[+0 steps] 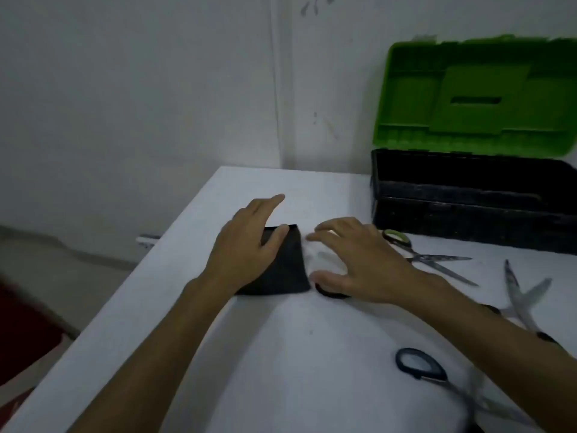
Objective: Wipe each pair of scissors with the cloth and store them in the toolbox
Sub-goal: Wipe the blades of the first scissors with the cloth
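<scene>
Black cloth (281, 264) under left hand (246, 245), fingers spread flat; right hand (352, 260) spread over a black handle ring (331, 293). Three scissors (431, 256) lie beside open toolbox (468, 198) on white surface (281, 354).

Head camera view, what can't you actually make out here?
- Black loop: mostly under the right hand; what it belongs to is hidden.
- Toolbox interior: blocked by its front wall.
- Blue-handled scissors: blades blurred, crossed by the right forearm.
- Cloth: far part under the left hand.
</scene>
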### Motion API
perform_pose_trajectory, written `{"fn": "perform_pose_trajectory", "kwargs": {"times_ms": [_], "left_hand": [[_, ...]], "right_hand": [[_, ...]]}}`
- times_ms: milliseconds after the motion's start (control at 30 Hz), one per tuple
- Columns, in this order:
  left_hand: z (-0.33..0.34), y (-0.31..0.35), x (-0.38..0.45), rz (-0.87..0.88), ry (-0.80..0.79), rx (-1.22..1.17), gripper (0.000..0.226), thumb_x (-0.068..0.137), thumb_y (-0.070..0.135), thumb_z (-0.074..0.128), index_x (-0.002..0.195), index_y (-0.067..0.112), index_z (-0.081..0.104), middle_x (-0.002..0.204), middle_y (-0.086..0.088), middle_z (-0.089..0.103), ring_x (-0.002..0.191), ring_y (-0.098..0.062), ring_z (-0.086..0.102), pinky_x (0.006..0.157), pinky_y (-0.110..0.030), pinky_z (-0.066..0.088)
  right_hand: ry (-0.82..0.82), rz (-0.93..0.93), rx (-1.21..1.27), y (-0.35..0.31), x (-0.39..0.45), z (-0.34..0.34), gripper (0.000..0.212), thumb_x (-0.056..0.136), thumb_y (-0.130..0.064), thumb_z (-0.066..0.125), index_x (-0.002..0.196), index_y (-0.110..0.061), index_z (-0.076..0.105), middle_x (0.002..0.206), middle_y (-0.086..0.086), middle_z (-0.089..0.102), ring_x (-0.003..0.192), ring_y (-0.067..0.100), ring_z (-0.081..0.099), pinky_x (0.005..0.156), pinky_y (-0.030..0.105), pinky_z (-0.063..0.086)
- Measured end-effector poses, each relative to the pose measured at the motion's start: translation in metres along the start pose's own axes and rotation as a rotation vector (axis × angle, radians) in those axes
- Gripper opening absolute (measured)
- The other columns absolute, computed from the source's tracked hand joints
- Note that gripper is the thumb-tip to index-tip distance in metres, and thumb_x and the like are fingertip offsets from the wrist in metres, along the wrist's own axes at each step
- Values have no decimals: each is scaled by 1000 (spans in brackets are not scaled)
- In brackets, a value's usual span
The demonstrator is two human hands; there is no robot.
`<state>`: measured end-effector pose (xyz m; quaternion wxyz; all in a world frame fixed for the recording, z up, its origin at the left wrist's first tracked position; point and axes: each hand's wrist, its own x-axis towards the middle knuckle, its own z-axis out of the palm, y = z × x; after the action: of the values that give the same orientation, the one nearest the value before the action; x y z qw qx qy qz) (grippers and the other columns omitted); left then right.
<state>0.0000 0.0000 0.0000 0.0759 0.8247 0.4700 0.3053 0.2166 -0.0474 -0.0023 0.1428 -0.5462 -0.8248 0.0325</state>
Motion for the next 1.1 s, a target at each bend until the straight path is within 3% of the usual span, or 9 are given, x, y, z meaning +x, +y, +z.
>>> {"fn": "perform_pose_trajectory", "kwargs": {"times_ms": [100,200,300,400,567,767,867,1000,1100], "left_hand": [[-4,-14,-8,-55,6,-3,47,98,31,50,143,24,42,142,7,51,124,-14,52,100,-33,44],[-7,-27,-19,-107,0,-13,44,98,29,48,142,22,44,139,6,53,122,-16,53,101,-37,46],[-8,-32,-27,-123,23,-37,44,97,35,43,139,22,46,136,7,55,120,-14,54,99,-39,47],[-11,-26,-26,-120,61,-95,45,97,41,37,137,24,48,134,8,55,119,-11,54,100,-40,47],[-30,2,-3,-60,217,-226,43,96,41,43,134,22,49,135,7,54,121,-9,52,101,-34,46],[-32,42,15,123,249,-295,28,88,17,67,116,19,63,107,12,67,96,-4,63,82,-20,52],[-23,70,33,100,198,-397,23,84,16,71,105,23,68,98,17,69,92,-2,64,78,-21,52],[-2,95,40,130,140,-356,30,85,36,69,113,28,60,105,17,64,96,-1,59,77,-17,48],[26,103,24,179,-111,-275,30,88,44,60,116,33,58,105,15,64,94,-4,61,80,-29,52]], "right_hand": [[-126,-92,-50,-13,18,14,72,89,-66,50,150,-34,33,156,-7,31,142,16,24,111,37,23],[-167,-173,-53,-26,37,30,67,88,-61,53,148,-35,37,152,-7,37,136,18,35,110,39,29],[-74,-238,-63,-30,47,39,35,92,-48,53,122,-31,60,123,-8,58,109,18,53,94,36,41],[77,-203,20,-31,52,39,18,94,-40,52,97,-26,63,95,-8,63,86,14,53,78,35,45],[316,96,694,-28,62,2,16,97,-34,58,97,-22,68,90,-10,69,87,6,63,72,19,48],[380,448,1436,-17,49,-44,34,100,-44,50,102,-17,71,99,6,77,99,22,71,93,42,55],[390,493,1390,-7,28,-62,39,100,-50,45,107,-18,67,107,7,75,105,20,69,101,43,51],[425,559,1092,22,-7,-85,41,93,-65,42,104,-30,60,104,-3,66,99,12,64,103,39,44],[275,657,1063,50,-37,-98,65,80,-71,41,127,-26,45,124,12,57,114,29,57,107,52,40]]}}
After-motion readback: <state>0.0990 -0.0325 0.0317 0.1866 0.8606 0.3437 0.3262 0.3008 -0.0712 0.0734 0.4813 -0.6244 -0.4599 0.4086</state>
